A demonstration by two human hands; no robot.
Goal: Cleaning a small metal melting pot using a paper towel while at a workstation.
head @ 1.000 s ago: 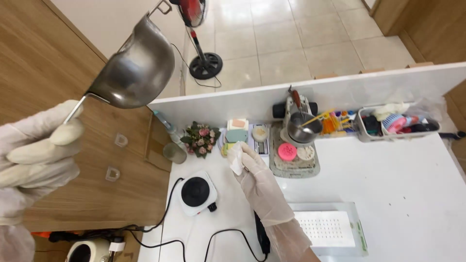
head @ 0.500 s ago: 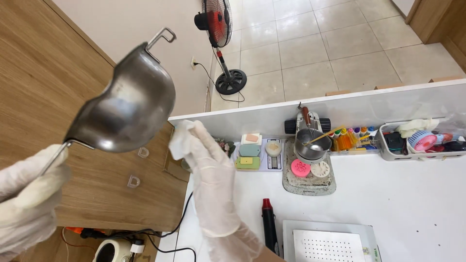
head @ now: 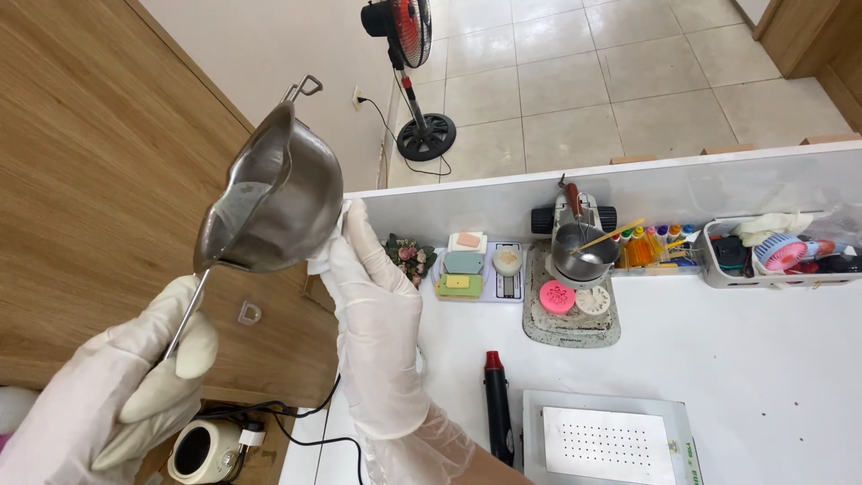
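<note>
A steel melting pot (head: pixel 269 202) with a long thin handle is raised and tilted in front of me. My left hand (head: pixel 126 386), in a white glove, grips the end of the handle at the lower left. My right hand (head: pixel 377 314), also gloved, presses a white tissue (head: pixel 325 254) against the pot's outer side. The pot's inside looks greyish and smeared.
On the white table (head: pixel 763 359) stand a second steel pot (head: pixel 579 251) on a grey tray with pink and white round pieces, several coloured soap blocks (head: pixel 462 269), a black heat tool (head: pixel 496 404), a perforated white pad (head: pixel 606 445), a basket of small items (head: pixel 772 251). A fan (head: pixel 409 36) stands on the tiled floor.
My right hand rose from the table with the tissue and now rests on the pot's side. The pot has tipped further and come closer to the middle of my view.
</note>
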